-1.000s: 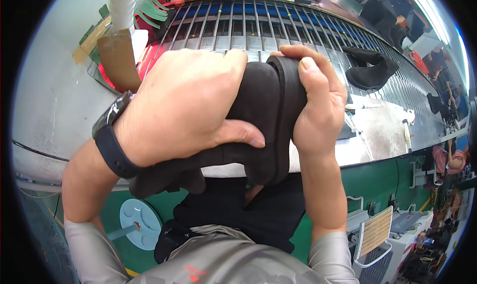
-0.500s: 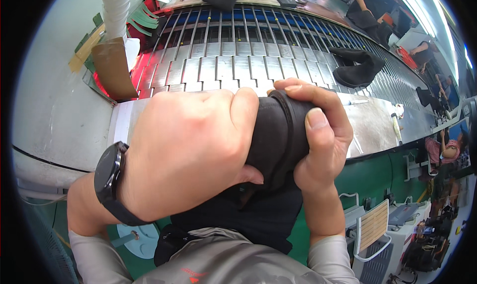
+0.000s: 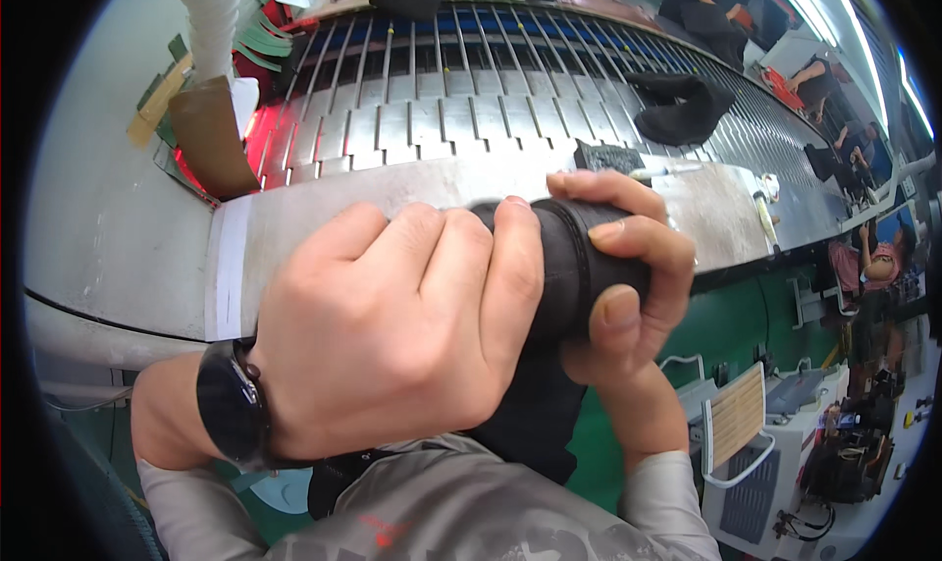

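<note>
Between my two hands is a black boot (image 3: 563, 267), seen only in part, with a raised ridge running around it. My left hand (image 3: 402, 306), wearing a black watch on the wrist, wraps over its left portion with the knuckles up; the thumb is hidden. On the right side, my right hand (image 3: 643, 267) grips the rounded end, fingers curled over the top and thumb pressed on the near side. Most of the boot's left part is covered by my left hand. Both hands are held above the near edge of a metal ledge (image 3: 285, 252).
Beyond the ledge runs a slatted metal conveyor (image 3: 461, 119) carrying another black boot (image 3: 687, 114). A dark block (image 3: 608, 157) and a thin white-tipped tool (image 3: 672, 168) lie on the ledge. A brown board (image 3: 211, 139) stands at left. At lower right is a slatted chair (image 3: 736, 419); people work farther off.
My left hand has turned and slid right over the boot, hiding its thumb. The boot's ridged end has tilted slightly. The dark block on the ledge has come into sight behind my right hand.
</note>
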`<state>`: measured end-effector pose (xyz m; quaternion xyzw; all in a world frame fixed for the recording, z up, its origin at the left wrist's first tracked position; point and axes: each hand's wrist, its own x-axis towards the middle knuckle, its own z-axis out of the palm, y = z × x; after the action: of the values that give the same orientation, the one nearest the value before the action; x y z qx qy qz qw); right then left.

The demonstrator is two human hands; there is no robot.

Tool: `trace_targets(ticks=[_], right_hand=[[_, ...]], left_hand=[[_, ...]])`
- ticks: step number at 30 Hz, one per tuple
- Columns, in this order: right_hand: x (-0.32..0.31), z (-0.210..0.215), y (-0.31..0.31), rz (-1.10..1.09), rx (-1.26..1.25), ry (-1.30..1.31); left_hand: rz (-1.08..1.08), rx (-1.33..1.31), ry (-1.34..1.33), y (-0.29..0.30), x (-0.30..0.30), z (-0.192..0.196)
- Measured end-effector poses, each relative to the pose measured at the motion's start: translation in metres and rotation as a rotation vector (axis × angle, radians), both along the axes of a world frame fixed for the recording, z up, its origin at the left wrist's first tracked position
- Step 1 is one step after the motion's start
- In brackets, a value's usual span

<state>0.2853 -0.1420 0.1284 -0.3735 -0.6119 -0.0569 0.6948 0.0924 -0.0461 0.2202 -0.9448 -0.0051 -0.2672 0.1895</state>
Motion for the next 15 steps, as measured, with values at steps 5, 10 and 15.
trace_targets(ticks=[5,10,15], right_hand=[[-0.014,-0.021,-0.036,0.039,-0.288,0.14],[-0.02,-0.025,-0.045,0.218,-0.384,0.292],[-0.028,-0.033,-0.044,0.253,-0.227,0.288]], left_hand=[[-0.014,-0.294,0.151,-0.006,-0.013,-0.011],[-0.099,-0.235,0.058,-0.012,-0.018,-0.035],[-0.097,-0.217,-0.012,-0.021,-0.021,-0.047]])
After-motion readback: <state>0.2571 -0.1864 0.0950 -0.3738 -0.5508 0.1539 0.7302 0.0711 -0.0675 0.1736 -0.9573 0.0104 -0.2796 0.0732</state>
